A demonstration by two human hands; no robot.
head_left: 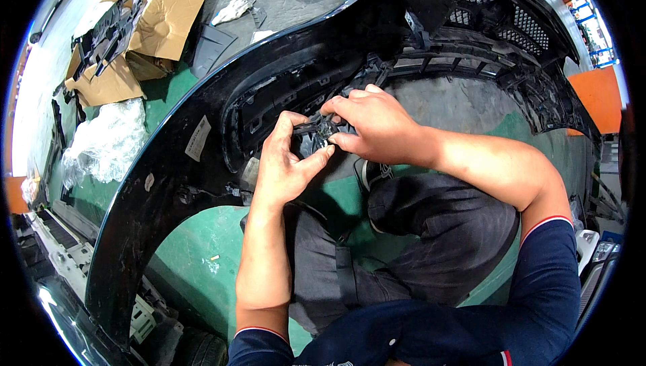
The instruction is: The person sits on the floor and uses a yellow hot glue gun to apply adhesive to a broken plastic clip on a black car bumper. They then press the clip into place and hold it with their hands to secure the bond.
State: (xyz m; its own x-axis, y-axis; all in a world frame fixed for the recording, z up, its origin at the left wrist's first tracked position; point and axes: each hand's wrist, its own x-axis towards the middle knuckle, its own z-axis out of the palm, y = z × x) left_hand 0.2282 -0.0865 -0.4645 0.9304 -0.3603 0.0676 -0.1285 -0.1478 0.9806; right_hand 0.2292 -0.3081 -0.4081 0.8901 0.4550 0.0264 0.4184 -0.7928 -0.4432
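A large black car bumper cover (175, 130) curves around in front of me, its inner side facing up at me. Both hands meet over its middle, at a small dark plastic part (326, 127) with a shiny, clear-looking piece on it. My left hand (286, 160) pinches it from the left, thumb and fingers curled around its edge. From the right, my right hand (373, 123) grips the same part between thumb and fingers. Fingers cover much of it, so its exact kind and whether it is joined to the bumper cannot be told.
At the upper left stands an open cardboard box (171, 12) of black plastic parts, with crumpled clear plastic wrap (111, 140) below it. A white glove (233, 11) lies on a grey mat beyond the bumper. Other car parts (64, 248) lie at the lower left.
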